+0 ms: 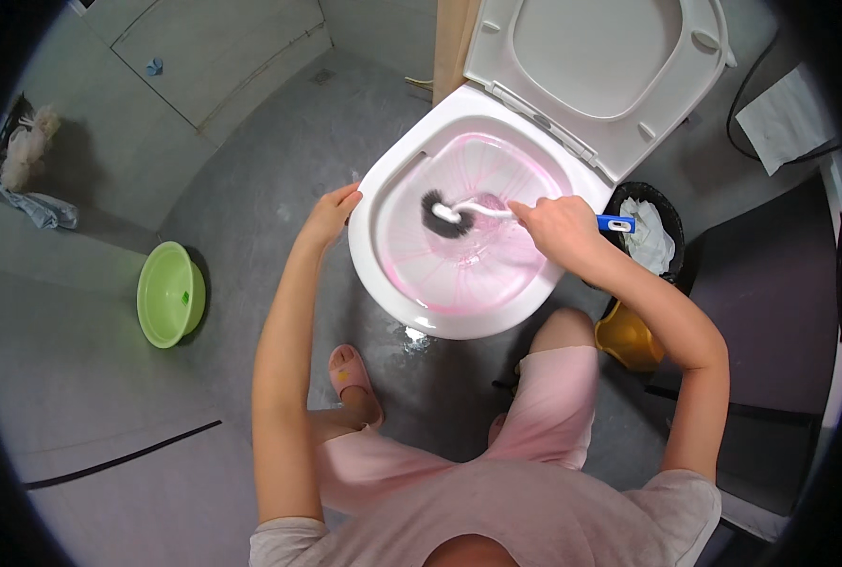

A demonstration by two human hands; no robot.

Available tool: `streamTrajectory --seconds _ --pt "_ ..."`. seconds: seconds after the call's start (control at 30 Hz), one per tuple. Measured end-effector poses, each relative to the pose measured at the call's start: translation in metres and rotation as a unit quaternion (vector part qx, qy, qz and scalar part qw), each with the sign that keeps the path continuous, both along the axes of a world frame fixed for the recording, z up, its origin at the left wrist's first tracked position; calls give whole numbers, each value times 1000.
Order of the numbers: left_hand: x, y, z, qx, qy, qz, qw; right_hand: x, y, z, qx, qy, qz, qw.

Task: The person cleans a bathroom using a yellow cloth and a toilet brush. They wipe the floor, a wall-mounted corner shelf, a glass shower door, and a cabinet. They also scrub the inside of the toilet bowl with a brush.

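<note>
A white toilet (468, 326) stands in front of me, its bowl coated with streaks of pink liquid. My right hand (563, 231) is closed round the white handle of a toilet brush (435, 224), whose blue handle end sticks out to the right. The brush's dark grey bristles sit inside the bowl, left of its middle. My left hand (331, 215) grips the outer left edge of the toilet rim, its fingertips partly hidden. Behind the bowl, the seat and lid (596, 57) are raised.
A bin (678, 222) with a black liner and white tissue stands close at the toilet's right. Below it is a yellow-orange container (629, 340). A light green basin (164, 298) rests on the left. A pale mesh sponge (31, 149) hangs by the left wall.
</note>
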State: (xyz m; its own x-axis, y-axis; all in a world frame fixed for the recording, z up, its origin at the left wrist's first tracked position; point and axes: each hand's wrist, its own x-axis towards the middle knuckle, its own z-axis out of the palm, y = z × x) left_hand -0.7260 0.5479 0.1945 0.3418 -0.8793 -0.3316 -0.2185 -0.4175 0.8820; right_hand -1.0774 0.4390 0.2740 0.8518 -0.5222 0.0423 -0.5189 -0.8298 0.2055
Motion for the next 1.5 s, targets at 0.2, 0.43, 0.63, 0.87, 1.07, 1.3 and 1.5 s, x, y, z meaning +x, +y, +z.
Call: streamTrajectory --seconds 0.2,0.43,0.63,0.87,1.07,1.3,1.5 --pt "-6 -9 -6 -47 -62 -20 997 45 -7 8 7 -69 -16 997" --pt "6 -2 -20 -53 -30 -22 998 49 47 55 133 63 122 982" --pt "-1 -12 -16 -56 -45 -28 997 68 4 20 135 -23 51 989" --pt "2 -1 -20 -59 -63 2 996 -30 8 66 47 263 132 955" --pt "-2 -10 -22 -61 -70 -16 996 -10 -76 -44 -54 176 9 983" --pt "0 -1 -24 -67 -45 11 997 12 -40 -57 -16 218 39 975" --pt "3 -5 -24 -81 -45 -18 996 42 -89 23 -201 60 158 965"
